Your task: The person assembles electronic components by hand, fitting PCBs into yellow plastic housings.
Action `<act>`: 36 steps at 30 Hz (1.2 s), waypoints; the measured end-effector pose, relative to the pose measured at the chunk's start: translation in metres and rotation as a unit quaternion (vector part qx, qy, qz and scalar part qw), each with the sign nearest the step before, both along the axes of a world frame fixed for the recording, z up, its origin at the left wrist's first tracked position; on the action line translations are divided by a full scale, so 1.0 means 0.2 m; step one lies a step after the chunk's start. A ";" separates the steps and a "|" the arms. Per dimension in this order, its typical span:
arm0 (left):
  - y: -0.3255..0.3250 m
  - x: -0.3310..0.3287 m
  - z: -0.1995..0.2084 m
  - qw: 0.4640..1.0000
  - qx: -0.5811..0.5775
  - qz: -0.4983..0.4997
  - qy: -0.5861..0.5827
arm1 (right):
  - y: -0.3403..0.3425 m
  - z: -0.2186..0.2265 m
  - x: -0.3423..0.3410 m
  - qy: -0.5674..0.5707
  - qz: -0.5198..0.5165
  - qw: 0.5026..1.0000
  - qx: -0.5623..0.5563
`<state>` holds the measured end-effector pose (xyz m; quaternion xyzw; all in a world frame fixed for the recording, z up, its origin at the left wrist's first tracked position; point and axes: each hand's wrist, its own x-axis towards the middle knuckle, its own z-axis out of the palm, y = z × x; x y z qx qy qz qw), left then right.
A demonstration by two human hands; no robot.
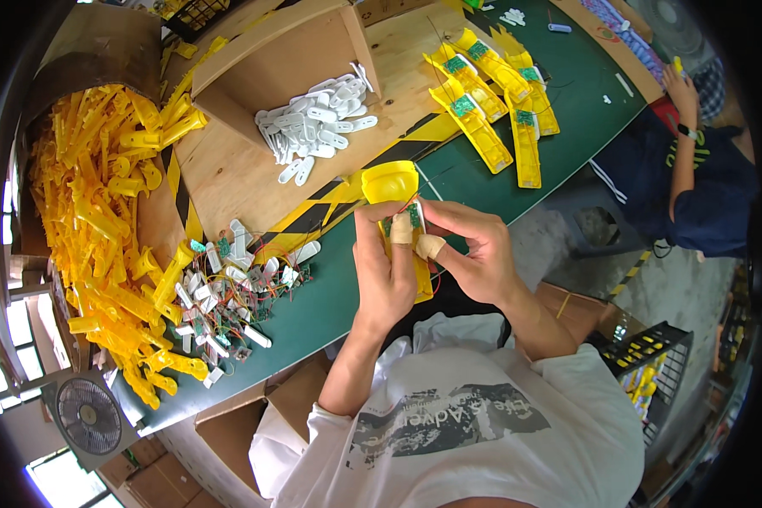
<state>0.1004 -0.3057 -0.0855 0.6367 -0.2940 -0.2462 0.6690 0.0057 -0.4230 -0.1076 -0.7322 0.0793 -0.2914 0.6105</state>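
Between my hands, over the near edge of the green table, is a yellow plastic shell [390, 184], its wide scooped end pointing away from me. My left hand [383, 275] is closed around its left side. My right hand [481, 254] pinches its right side. Both thumbs, wrapped in tan tape, press near a small green circuit board [414, 213] inside the shell. A thin red wire shows by the fingertips, and another loops below my right thumb. My fingers hide most of the board and the shell's middle.
Yellow shells [93, 195] heap at left, beside a pile of wired circuit boards with white parts [229, 292]. White oval pieces [322, 114] spill from a cardboard box [279, 59]. Several board-fitted shells [474, 127] lie beyond my hands. A co-worker [694, 169] sits at right.
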 end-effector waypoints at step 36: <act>0.28 -0.08 -0.10 0.975 0.052 -0.201 0.080 | -1.48 -0.06 -0.05 0.191 -0.394 0.875 -0.206</act>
